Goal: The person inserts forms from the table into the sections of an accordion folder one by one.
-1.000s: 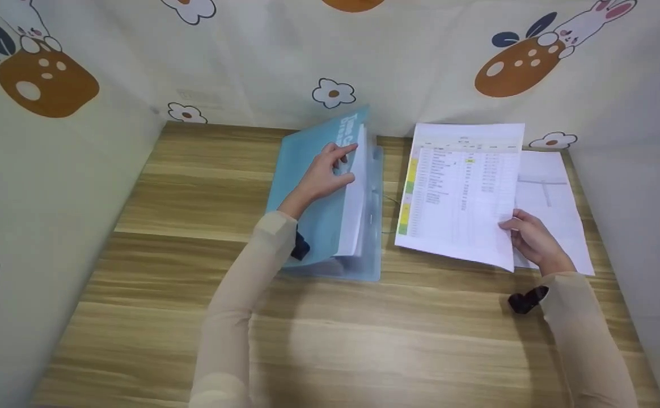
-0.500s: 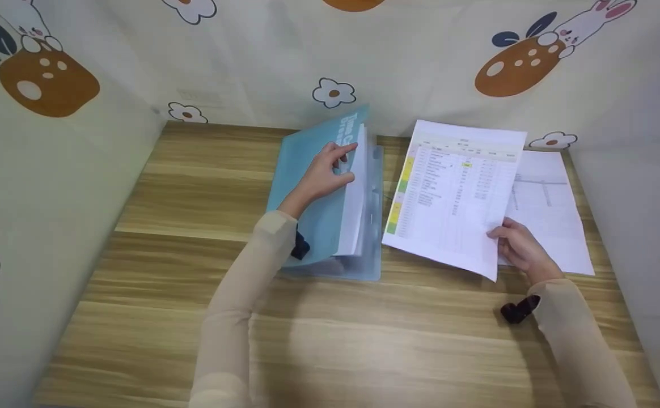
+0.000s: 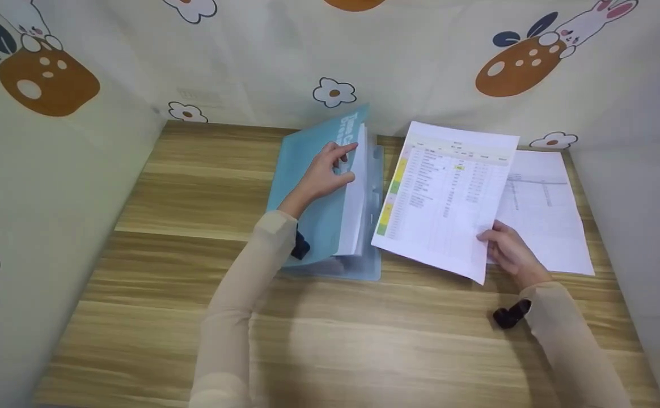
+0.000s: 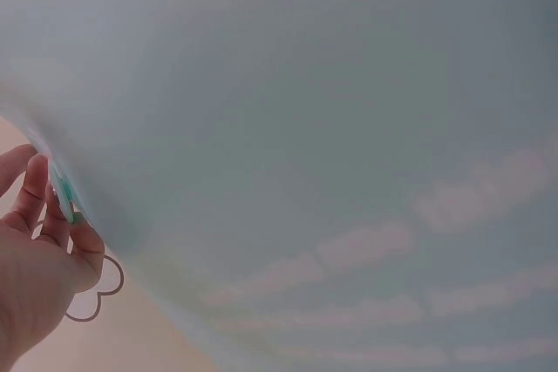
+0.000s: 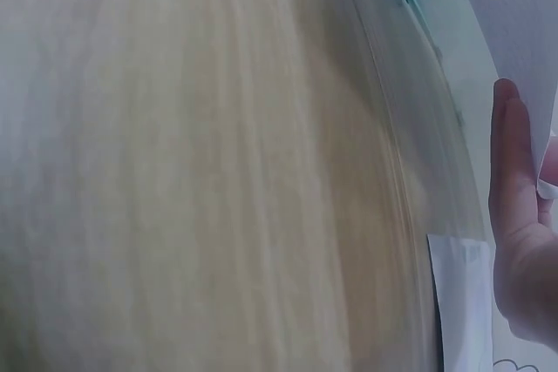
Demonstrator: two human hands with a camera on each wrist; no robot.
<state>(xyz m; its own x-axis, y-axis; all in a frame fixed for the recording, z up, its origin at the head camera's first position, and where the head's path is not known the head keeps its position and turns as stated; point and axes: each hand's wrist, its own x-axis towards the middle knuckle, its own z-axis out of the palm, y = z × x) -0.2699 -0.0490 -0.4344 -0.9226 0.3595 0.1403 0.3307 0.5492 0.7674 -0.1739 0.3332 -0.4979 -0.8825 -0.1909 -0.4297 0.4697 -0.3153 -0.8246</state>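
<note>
A light-blue document folder lies at the middle of the table, its front cover raised at the right side above white pages. My left hand pinches the raised edge of this cover; in the left wrist view the hand shows at that edge while the blue cover fills most of the picture. My right hand holds a printed sheet of paper by its lower right edge, tilted above the table. In the right wrist view the right hand has its thumb side partly cut off.
A second sheet of paper lies flat at the right, partly covered by the held sheet. Wood-grain table extends in front and to the left. Patterned cloth walls stand behind and at both sides.
My right hand has moved left and slightly nearer with the printed sheet, which has turned a little clockwise and approached the folder. More of the lower sheet shows. The left hand keeps still.
</note>
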